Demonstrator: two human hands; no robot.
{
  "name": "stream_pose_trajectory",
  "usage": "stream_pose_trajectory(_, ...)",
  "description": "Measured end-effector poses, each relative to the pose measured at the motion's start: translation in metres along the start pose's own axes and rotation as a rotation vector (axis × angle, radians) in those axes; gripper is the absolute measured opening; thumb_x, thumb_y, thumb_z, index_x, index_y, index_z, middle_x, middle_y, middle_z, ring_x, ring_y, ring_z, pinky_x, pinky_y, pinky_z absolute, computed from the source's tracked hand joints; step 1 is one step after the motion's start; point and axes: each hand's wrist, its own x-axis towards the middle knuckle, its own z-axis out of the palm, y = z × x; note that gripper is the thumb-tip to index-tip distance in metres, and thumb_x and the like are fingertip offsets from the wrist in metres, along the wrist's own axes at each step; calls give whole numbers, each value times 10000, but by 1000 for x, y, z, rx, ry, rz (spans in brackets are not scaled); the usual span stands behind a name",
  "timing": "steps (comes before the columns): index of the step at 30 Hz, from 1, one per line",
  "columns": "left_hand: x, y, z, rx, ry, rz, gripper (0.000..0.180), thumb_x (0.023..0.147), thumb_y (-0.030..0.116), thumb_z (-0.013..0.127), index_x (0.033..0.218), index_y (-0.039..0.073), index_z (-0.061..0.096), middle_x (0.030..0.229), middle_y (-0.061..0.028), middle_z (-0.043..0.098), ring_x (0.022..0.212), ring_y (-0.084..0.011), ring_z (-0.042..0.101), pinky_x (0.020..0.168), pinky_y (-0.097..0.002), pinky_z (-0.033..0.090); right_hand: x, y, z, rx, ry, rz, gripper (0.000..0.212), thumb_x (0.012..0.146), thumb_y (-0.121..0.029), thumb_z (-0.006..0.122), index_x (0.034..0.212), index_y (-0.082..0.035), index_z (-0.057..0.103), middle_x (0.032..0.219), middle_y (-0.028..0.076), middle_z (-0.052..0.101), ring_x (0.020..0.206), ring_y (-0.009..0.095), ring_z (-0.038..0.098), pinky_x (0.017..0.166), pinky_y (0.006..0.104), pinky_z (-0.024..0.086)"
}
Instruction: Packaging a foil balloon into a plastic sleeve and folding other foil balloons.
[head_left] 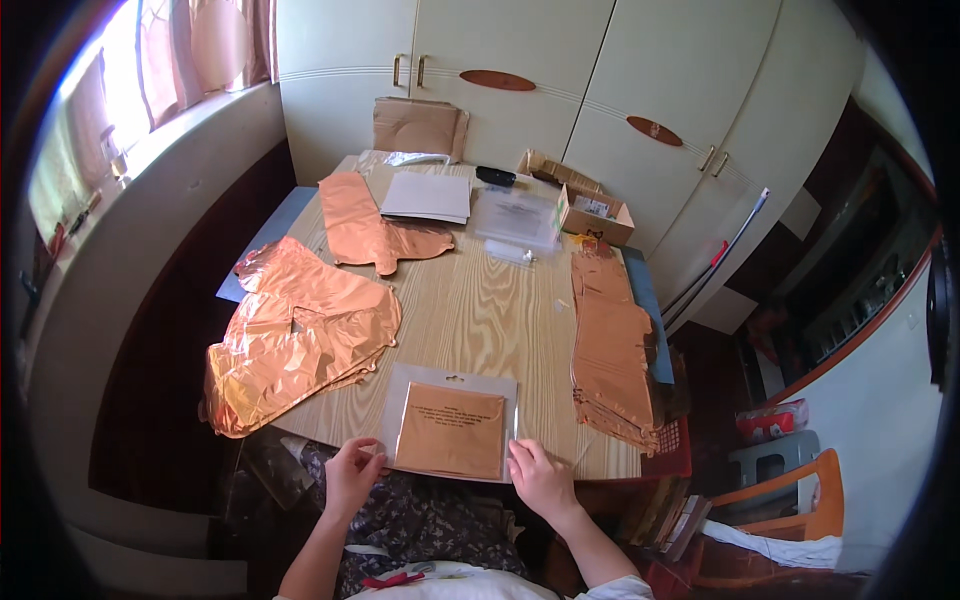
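Note:
At the near edge of the table lies a clear plastic bag (455,376) with a hang hole at its top. Inside it sits a folded square of copper-coloured foil (450,445), seen through the plastic with small dark print across it. My left hand (353,478) is closed at the bag's lower left corner, thumb and fingers pinching the edge. On the other side my right hand (543,480) grips the lower right edge, fingers bent. The bag is flat and nearly square to me.
Crumpled copper foil balloons (310,325) spread at left, with another foil piece (350,220) behind. A foil stack (610,340) lies at right. Farther back are white sheets (427,195), clear plastic bags (517,217), a black object (495,176) and a cardboard box (600,222).

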Motion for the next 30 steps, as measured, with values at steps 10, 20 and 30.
stream_pose_trajectory(10,8,-1,9,157,80,757,366,834,-3,701,1182,30,595,796,-113,701,700,-193,704,636,-273,538,55,45,-3,1303,3,448,393,1011,-170,514,1343,7,399,1088,94,645,963,152,609,799,291,495)
stream_pose_trajectory(20,55,27,4,114,-30,810,558,841,15,694,1348,47,462,1154,-128,675,892,-134,660,817,-255,495,65,40,-21,1118,208,107,223,973,-147,600,1114,0,511,944,36,644,877,57,563,751,215,463)
stream_pose_trajectory(30,56,38,17,-630,-170,674,323,895,-76,578,1206,5,547,1053,-40,633,967,-84,592,842,-222,466,48,27,-35,1075,294,-137,219,917,-54,647,1127,-32,590,828,36,658,655,46,547,588,201,448)
